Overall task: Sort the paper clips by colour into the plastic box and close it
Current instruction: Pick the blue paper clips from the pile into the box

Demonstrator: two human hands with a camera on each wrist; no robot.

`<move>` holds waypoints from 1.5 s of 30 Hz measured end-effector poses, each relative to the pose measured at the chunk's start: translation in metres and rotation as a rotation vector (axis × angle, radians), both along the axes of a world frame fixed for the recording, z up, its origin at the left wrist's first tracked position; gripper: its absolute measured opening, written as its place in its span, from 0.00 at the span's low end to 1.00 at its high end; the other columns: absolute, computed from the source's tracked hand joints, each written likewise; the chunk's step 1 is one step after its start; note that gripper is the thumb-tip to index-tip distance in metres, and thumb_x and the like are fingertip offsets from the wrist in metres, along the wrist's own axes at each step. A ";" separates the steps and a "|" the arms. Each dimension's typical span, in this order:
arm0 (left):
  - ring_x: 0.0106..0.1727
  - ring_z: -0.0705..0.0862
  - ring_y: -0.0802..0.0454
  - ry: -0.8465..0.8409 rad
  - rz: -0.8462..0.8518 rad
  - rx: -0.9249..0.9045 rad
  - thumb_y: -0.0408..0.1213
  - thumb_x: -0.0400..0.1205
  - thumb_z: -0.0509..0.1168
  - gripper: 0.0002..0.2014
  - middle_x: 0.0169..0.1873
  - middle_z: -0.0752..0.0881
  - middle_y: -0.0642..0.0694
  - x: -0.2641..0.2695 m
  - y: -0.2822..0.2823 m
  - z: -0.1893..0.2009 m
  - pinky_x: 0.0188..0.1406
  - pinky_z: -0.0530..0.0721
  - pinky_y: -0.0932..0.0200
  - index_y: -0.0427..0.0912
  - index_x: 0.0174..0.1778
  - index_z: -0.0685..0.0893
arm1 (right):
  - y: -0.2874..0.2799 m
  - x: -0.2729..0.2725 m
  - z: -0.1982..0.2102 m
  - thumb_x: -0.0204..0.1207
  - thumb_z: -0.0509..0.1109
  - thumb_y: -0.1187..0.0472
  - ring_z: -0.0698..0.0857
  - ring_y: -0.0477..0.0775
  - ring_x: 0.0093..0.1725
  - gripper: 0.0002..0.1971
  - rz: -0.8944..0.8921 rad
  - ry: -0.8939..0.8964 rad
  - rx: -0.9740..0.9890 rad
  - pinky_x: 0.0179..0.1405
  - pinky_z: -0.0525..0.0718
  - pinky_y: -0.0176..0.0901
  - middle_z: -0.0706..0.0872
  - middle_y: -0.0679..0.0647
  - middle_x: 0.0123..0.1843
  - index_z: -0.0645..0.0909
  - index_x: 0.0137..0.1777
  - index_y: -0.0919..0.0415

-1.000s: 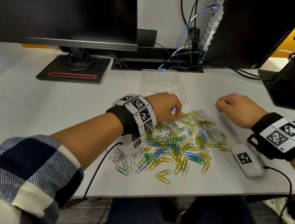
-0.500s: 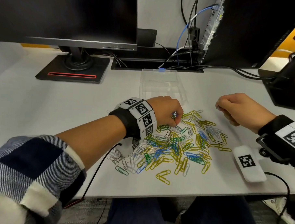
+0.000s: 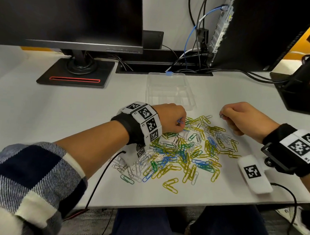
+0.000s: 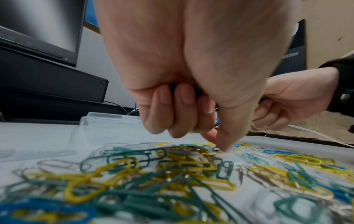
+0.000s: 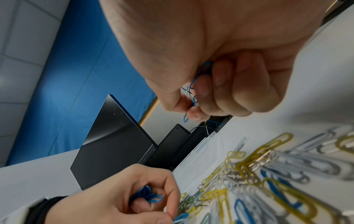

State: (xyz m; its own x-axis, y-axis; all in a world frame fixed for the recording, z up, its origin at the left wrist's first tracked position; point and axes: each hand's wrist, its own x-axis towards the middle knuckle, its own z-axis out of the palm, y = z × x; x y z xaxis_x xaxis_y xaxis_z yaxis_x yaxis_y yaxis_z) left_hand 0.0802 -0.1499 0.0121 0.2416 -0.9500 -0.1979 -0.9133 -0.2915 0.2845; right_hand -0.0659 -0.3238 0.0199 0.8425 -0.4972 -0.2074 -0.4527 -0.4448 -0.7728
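Left hand (image 3: 170, 119): we see it fisted around small blue wire paper clips (image 5: 148, 195), thumb tip touching the mixed-colour clip heap (image 3: 184, 154)
Right hand (image 3: 246, 119): clenched on blue clips too

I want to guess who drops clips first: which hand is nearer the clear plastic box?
Left. The left hand sits just in front of the plastic box; the right hand is off to its right.
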 end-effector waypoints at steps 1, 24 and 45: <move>0.37 0.73 0.50 0.007 0.003 -0.004 0.37 0.83 0.64 0.10 0.36 0.78 0.46 0.000 0.000 0.000 0.28 0.69 0.62 0.33 0.50 0.85 | 0.001 0.000 0.000 0.82 0.57 0.64 0.61 0.51 0.23 0.14 -0.007 -0.003 0.022 0.19 0.62 0.38 0.65 0.49 0.22 0.74 0.34 0.63; 0.36 0.68 0.52 0.258 0.096 -0.023 0.37 0.84 0.61 0.07 0.36 0.72 0.44 0.009 0.002 -0.005 0.27 0.66 0.69 0.43 0.40 0.74 | 0.017 -0.001 -0.009 0.88 0.53 0.60 0.57 0.45 0.21 0.16 0.082 0.002 0.517 0.17 0.55 0.34 0.72 0.54 0.26 0.76 0.42 0.65; 0.17 0.68 0.62 0.456 0.181 -0.045 0.40 0.86 0.62 0.16 0.24 0.73 0.50 0.013 0.009 0.004 0.18 0.67 0.74 0.27 0.53 0.84 | 0.047 0.019 0.006 0.87 0.56 0.51 0.81 0.62 0.47 0.12 0.556 0.213 -0.822 0.48 0.81 0.57 0.84 0.56 0.44 0.80 0.52 0.53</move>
State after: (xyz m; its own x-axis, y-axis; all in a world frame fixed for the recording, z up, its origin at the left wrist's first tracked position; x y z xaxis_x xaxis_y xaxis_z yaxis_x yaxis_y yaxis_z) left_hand 0.0936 -0.1414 0.0159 0.3014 -0.9108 -0.2820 -0.6284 -0.4122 0.6596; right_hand -0.0468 -0.2767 0.0257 0.9834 -0.1019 -0.1504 -0.1120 -0.9919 -0.0602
